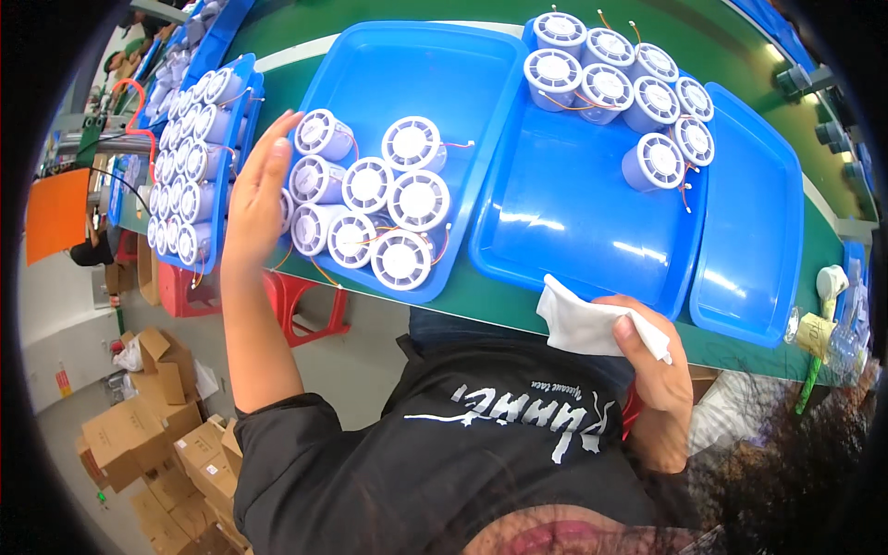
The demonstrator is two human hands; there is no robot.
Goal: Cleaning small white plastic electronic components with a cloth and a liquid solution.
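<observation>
My left hand [260, 199] is raised at the left edge of a blue tray [407, 55], its fingers stretched out and pressed side by side. It is right beside several white cylinders [368, 185] with slotted round caps and thin orange-red wires, standing in that tray; whether it touches one I cannot tell. At the front edge of the table, my right hand [659, 370] pinches a folded white cloth [583, 319] between thumb and fingers. Beyond the cloth lies a second blue tray [564, 222], with more of the same cylinders [608, 88] grouped at its far end.
Farther left, another blue tray [242, 120] is packed with cylinders. A third wide blue tray [749, 222] lies at the right, near a clear plastic bottle [844, 347] and a green-striped stick [810, 384]. Below are a red stool [305, 305] and cardboard boxes [134, 430].
</observation>
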